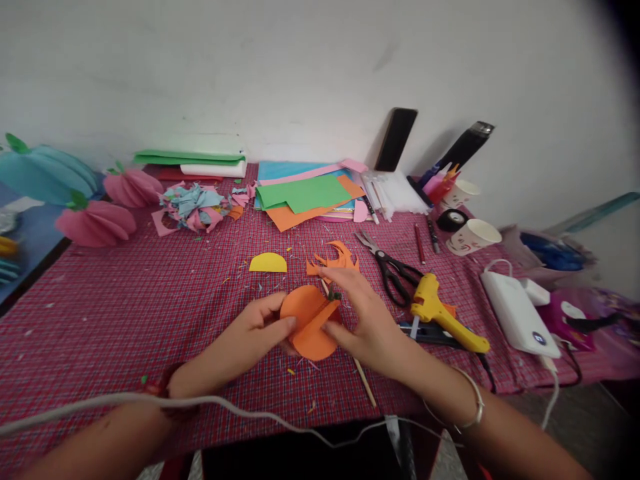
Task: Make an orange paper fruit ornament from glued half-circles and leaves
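Orange paper craft (pixel 311 330) above the desk (pixel 125 307)

Left hand (pixel 257 325) pinches its left edge — right hand (pixel 371 321) spread, thumb touching its right side. Farther right, scissors (pixel 384 260) lie just beside the yellow glue gun (pixel 443 315).

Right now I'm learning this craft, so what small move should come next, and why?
Perhaps the right hand should ease the raised orange paper flap outward: it stands up from the rounded orange paper piece, whose left edge the left hand grips.
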Available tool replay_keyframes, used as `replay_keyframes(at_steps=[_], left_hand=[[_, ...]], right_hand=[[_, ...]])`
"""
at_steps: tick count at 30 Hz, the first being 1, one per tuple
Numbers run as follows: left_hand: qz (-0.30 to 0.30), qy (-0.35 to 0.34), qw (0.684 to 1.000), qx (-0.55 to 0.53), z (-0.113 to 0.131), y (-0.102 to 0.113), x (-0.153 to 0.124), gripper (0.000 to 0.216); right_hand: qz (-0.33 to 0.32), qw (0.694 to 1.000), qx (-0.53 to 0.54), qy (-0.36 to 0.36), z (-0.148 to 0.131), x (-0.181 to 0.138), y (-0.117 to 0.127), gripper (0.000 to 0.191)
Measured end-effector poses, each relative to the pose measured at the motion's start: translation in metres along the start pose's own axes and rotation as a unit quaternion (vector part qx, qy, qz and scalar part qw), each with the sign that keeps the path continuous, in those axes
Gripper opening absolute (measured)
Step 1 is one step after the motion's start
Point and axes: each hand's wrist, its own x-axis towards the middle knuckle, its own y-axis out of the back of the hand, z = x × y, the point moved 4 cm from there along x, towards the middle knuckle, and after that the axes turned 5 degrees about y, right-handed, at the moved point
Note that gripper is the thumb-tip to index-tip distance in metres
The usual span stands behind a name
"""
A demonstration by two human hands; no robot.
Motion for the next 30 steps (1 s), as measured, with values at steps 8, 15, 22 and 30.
replay_keyframes(at_steps=[8,15,22,30], left_hand=[[0.033,-0.093,0.986,0.134,0.021,0.004,-0.006,0.017],[0.054,-0.133,0.981,0.129,0.026,0.002,-0.008,0.016],[0.073,-0.114,0.979,0.151,0.018,0.006,-0.007,0.02],[0.089,-0.095,0.979,0.157,0.012,0.01,-0.007,0.021]], right_hand=[[-0.001,0.994,0.078,-0.077,0.008,0.001,-0.004,0.055],[0.002,0.993,0.094,-0.066,0.008,0.001,-0.007,0.051],[0.014,0.993,0.106,-0.049,0.006,0.003,-0.008,0.039],[0.031,0.99,0.12,-0.061,0.005,0.002,-0.008,0.025]])
